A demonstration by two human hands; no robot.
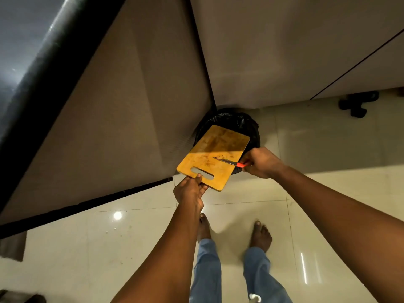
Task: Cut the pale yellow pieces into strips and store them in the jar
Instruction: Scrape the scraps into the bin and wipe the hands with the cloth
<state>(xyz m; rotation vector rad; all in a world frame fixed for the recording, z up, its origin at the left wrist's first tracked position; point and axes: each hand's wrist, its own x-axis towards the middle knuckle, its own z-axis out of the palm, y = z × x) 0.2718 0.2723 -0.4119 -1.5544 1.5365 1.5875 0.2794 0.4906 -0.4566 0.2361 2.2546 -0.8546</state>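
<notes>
A wooden cutting board (pixel 209 154) with a slot handle hangs tilted over a bin lined with a black bag (pixel 238 121). My left hand (pixel 190 192) grips the board at its near edge by the slot. My right hand (pixel 260 162) holds a knife (pixel 229 161) by its red handle, and the blade lies across the board's right side among a few small scraps. No pale yellow pieces or jar appear in view.
Beige cabinet fronts (pixel 131 106) meet in a corner right behind the bin. A dark countertop edge (pixel 32 68) runs along the upper left. My bare feet (pixel 260 235) stand on glossy tiles. A black object (pixel 358 103) sits on the floor at right.
</notes>
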